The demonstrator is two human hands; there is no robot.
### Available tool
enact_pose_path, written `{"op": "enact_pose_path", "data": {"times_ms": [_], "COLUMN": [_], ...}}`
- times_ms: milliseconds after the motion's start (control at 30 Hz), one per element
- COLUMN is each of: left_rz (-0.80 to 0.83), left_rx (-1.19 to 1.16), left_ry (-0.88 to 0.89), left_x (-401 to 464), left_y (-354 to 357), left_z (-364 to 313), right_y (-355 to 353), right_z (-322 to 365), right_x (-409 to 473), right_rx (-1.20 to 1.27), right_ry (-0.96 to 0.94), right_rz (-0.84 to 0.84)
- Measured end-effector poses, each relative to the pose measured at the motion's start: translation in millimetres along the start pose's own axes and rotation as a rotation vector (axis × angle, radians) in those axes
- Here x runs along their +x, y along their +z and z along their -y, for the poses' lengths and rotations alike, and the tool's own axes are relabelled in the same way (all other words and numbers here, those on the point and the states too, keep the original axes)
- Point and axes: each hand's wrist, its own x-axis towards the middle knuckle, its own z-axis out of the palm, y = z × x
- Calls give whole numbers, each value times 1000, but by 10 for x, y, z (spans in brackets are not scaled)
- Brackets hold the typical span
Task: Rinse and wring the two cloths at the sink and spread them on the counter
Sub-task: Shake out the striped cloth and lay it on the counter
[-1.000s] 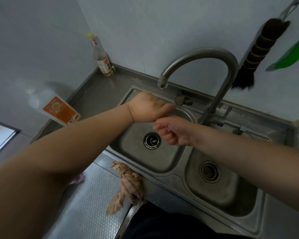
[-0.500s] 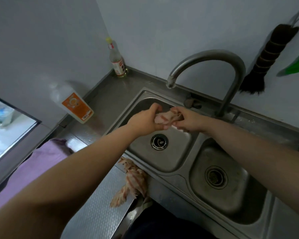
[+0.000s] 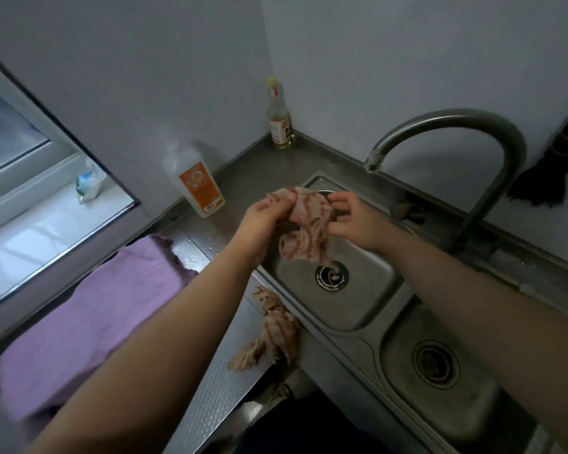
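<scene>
A pink striped cloth hangs bunched over the left basin of the steel sink. My left hand grips its upper left part and my right hand pinches its right edge, pulling it apart. A second striped cloth lies twisted on the counter rim at the sink's front left corner. A purple cloth lies spread on the counter to the left. The curved tap arches over the basin with no water running.
A white bottle with an orange label and a clear bottle stand on the counter by the walls. A dark brush hangs at the right. The right basin lies below my right forearm. A window sill is at left.
The tightly wrung cloth between my fists has been loosened and now hangs open. My hands moved left and apart. The view swung left, bringing the purple cloth and window into sight.
</scene>
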Motion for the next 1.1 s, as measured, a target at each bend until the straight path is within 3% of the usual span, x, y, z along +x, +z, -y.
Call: {"op": "enact_pose_path", "data": {"times_ms": [67,167,300,434,501,568,668,735,801,935,1002,1102], "left_rz": [-69,-141,-179,-241,-356,-554,-762,-747,-608,-280,-280,-341], "left_rx": [-40,-112,-226,-243,-259,-235,76,582,836,549,417,448], "left_ry": [47,60,89,123,159,166,52,32,149,343,332,293], "left_x": [-47,-84,-203,-380,-506,-650,-824,-940,-1058,-1286,-1390,-1558], "left_y": [-142,-349,-640,-1075,-1360,-1679,-2201,-2493,-2621,-2632,-2716,-2919], "left_z": [-47,-64,-131,-219,-265,-303,-216,-81,15,28,-3,-67], "right_y": [154,470,984,1405,1577,1743,1987,2177,2376,2736,2866,3066], "right_z": [59,135,211,367,497,696,1002,1206,1377,1585,1616,1605], "right_x": [31,25,85,213,253,243,272,284,296,299,308,338], "right_rx": [23,210,167,-81,-233,-223,-142,-86,-67,-62,-48,-57], "right_ry": [48,113,48,-60,-143,-189,-272,-316,-351,-390,-385,-372], "right_rz": [-105,4,100,22,-7,7,87,198,315,508,549,575]}}
